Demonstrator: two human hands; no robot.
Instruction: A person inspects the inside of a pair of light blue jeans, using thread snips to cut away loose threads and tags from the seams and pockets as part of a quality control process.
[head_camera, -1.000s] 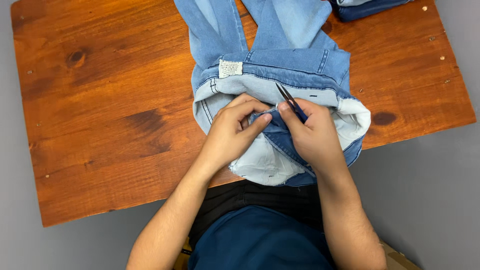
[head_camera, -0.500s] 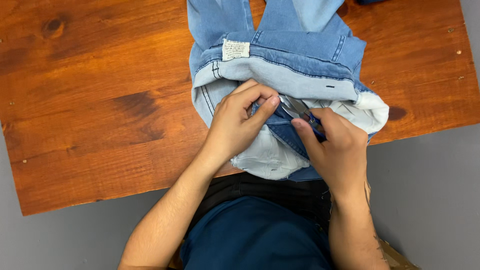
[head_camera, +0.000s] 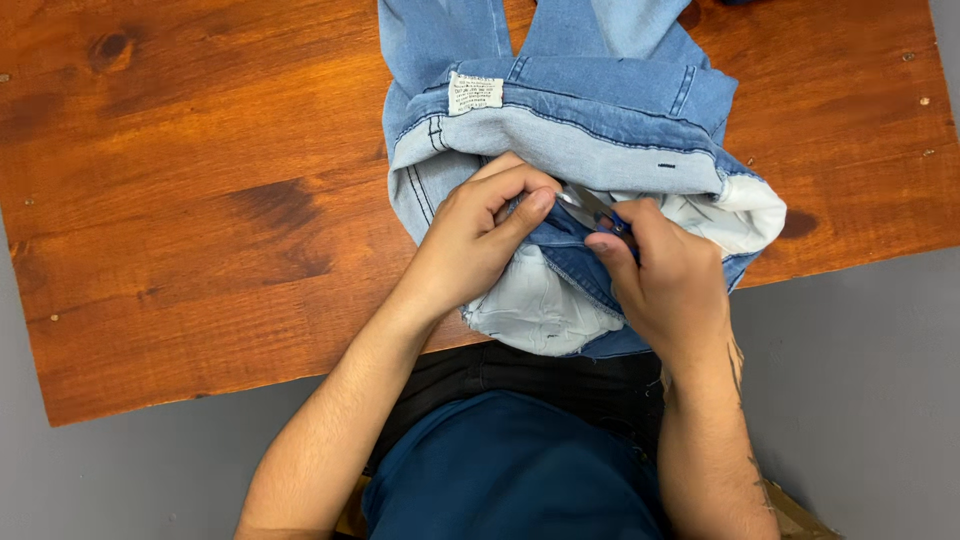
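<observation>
left hand (head_camera: 478, 240) is pinching a fold of the jeans (head_camera: 590, 130) lying at the near edge of the wooden surface (head_camera: 200, 200); right hand (head_camera: 668, 275) is gripping small blue-handled scissors (head_camera: 592, 208), blades touching the denim.

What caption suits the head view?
Left hand pinches light blue denim jeans while right hand works small scissors.

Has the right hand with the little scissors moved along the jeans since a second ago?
Yes. Against the white label on the jeans, the right hand has dropped lower toward the person; the small scissors remain at the fold.
</observation>
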